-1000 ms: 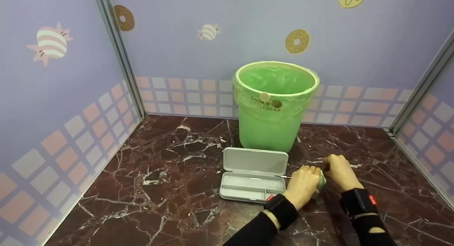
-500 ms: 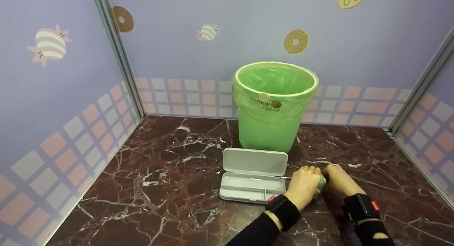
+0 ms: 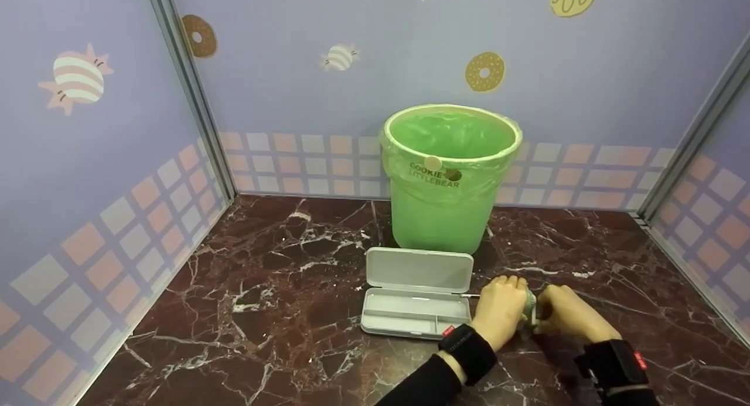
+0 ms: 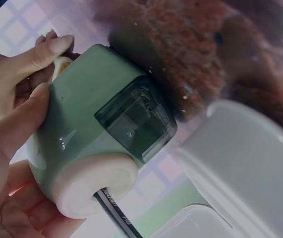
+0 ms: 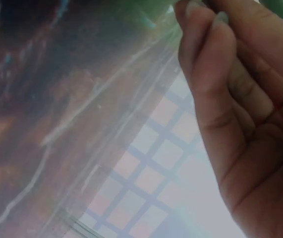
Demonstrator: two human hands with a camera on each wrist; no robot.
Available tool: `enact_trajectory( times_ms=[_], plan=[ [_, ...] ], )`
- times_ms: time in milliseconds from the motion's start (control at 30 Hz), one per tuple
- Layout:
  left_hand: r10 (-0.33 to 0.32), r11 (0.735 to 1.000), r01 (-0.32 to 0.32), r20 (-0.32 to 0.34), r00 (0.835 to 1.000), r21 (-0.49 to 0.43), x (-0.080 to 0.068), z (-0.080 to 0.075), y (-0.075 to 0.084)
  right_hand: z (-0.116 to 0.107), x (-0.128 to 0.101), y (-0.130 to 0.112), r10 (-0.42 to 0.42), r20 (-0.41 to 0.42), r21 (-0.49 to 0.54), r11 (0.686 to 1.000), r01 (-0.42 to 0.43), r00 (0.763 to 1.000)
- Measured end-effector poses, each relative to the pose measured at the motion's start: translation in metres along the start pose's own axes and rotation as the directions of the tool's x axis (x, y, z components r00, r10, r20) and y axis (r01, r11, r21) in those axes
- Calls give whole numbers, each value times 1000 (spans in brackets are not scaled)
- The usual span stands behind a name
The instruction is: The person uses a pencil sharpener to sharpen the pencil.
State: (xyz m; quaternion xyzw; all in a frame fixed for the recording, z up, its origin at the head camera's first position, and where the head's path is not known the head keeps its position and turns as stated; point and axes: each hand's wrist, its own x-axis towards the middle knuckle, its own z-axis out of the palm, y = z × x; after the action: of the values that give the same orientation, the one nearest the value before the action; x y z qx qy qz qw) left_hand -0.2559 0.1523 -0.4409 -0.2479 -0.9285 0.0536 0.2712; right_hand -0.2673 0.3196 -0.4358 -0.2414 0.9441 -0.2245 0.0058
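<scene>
A green pencil sharpener point(image 4: 82, 119) with a cream front ring and a dark clear window fills the left wrist view. My left hand point(image 3: 500, 312) grips its body, thumb on one side and fingers on the other. A dark pencil point(image 4: 114, 213) sticks out of the hole in the ring; in the head view its end points left toward the pencil case. Behind the sharpener my right hand point(image 3: 571, 315) pinches the pale crank handle point(image 4: 61, 64). In the right wrist view, the right hand's curled fingers point(image 5: 213, 74) show, while the sharpener is mostly out of frame.
A white pencil case point(image 3: 419, 270) lies open just left of the hands, its divided tray holding nothing visible. Behind it stands a green lined trash bin point(image 3: 442, 218). Patterned panels point(image 3: 293, 89) enclose the dark marble tabletop point(image 3: 281, 347).
My right hand has moved down and a little toward me behind the sharpener, and the crank handle has come into sight below. The left hand keeps its grip in about the same place.
</scene>
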Motion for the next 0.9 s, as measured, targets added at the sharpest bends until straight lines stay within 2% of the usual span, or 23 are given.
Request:
enact_trajectory(
  times_ms=[167,367,600,767,800,900],
  plan=[
    [-8,1000,8,7,1000,19,0,-2,1,-6,-3,-4,-53,37,27,998,52,998],
    [-21,1000,21,16,1000,19,-1,-3,5,-18,-11,-12,-63,46,19,998,62,997],
    [-10,1000,10,-26,1000,10,-1,-1,2,-35,-11,-22,-49,26,53,997,48,998],
    [7,1000,-6,-66,998,22,-1,0,2,-44,-9,-25,10,-25,100,995,-8,1000],
    [8,1000,-7,-65,998,22,-1,0,1,-46,-8,-25,33,-33,106,994,-29,999],
    [6,1000,-5,-42,999,13,-1,-1,1,-49,-1,-23,32,-52,90,996,-27,998]
  ],
)
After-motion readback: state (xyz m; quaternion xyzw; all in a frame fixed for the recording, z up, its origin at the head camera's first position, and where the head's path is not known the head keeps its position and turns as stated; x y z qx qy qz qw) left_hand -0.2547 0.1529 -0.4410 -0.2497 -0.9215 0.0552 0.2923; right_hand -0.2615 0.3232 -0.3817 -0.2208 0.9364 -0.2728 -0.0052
